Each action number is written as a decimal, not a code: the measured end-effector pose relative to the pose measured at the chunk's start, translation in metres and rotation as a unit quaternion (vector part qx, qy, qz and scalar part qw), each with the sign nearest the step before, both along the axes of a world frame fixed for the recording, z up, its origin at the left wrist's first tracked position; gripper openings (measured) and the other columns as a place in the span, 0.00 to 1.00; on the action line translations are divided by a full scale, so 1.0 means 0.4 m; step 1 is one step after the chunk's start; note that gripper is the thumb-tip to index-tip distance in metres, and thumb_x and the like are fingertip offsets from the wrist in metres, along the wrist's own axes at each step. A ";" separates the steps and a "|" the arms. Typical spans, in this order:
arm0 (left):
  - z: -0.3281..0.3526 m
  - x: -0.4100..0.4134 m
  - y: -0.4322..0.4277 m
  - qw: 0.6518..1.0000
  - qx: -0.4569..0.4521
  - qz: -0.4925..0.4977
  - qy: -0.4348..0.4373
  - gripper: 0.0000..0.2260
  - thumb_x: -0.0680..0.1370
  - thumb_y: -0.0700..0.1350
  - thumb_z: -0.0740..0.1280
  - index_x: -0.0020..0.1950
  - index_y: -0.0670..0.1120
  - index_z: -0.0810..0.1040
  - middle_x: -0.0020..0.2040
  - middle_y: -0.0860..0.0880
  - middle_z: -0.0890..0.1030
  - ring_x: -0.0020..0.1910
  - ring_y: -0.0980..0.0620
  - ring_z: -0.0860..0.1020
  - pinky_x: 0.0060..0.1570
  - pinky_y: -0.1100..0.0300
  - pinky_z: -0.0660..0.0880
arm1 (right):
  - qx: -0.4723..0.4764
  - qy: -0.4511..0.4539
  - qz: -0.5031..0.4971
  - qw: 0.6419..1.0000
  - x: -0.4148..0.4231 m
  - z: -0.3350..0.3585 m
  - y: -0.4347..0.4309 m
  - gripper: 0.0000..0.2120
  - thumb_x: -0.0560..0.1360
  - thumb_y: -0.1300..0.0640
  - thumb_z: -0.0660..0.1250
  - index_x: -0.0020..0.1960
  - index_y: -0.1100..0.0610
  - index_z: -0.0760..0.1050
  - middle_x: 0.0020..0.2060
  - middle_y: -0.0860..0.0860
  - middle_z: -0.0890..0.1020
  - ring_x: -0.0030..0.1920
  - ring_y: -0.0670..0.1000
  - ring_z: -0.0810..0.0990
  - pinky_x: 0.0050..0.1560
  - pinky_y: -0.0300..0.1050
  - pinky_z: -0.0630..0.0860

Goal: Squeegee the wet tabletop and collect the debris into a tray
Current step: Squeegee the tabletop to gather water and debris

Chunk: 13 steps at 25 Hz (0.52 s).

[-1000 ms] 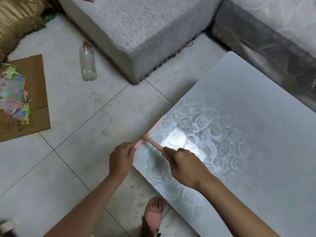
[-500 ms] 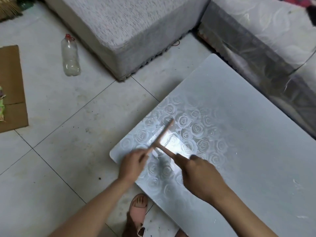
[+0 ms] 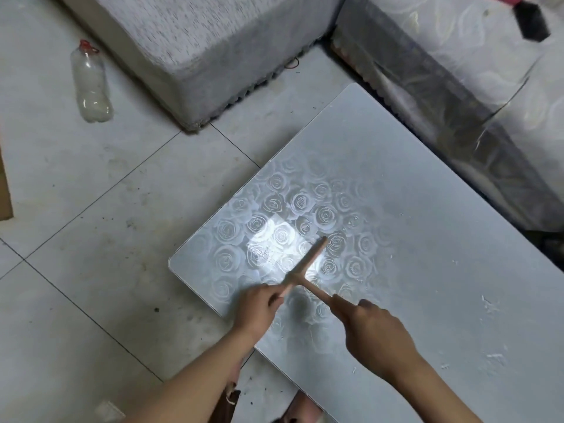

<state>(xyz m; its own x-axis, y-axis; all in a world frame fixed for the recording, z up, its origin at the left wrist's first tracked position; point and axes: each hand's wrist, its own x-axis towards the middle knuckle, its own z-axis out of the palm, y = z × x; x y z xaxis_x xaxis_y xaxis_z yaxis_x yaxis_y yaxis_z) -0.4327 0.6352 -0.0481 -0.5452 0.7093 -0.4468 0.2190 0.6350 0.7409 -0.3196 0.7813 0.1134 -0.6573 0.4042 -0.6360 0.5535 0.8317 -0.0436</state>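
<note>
Since 1 second ago the squeegee (image 3: 305, 264) has travelled inward from the near-left edge of the tabletop (image 3: 427, 184), and both hands have gone with it. Its peach-coloured blade now lies slanted across the rose pattern, beside a bright patch of reflected light, with the far tip pointing up and right. The left hand (image 3: 259, 309) pinches the near end of the blade between curled fingers and thumb. The right hand (image 3: 375, 334) is curled round the handle, which runs from the middle of the blade back toward the person; only a short stretch of handle shows ahead of the knuckles. White flecks of debris (image 3: 491, 306) sit scattered on the right part of the tabletop, well apart from the blade. On the tiled floor (image 3: 91, 239) to the left a clear plastic bottle (image 3: 91, 83) with a red cap lies on its side near a grey upholstered block (image 3: 198, 41). A second covered seat (image 3: 457, 71) runs along the table's far edge. At the bottom edge, part of a sandalled foot (image 3: 300, 407) shows beside the table
</note>
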 end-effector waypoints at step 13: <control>0.049 -0.288 -0.270 0.977 -0.147 0.111 0.107 0.15 0.78 0.40 0.66 0.65 0.42 0.77 0.63 0.43 0.77 0.61 0.42 0.76 0.60 0.51 0.72 | -0.056 0.062 0.028 0.996 -0.181 -0.070 -0.171 0.24 0.76 0.64 0.54 0.70 0.50 0.60 0.50 0.57 0.73 0.46 0.59 0.79 0.38 0.47 0.66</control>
<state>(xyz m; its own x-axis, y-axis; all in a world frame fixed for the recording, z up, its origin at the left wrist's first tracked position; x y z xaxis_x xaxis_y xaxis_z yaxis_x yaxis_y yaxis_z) -0.5477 0.5273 -0.0284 -0.7739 0.4215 -0.4727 0.1813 0.8626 0.4724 -0.3920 0.7128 0.0853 -0.7538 0.2951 -0.5871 0.4904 0.8473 -0.2038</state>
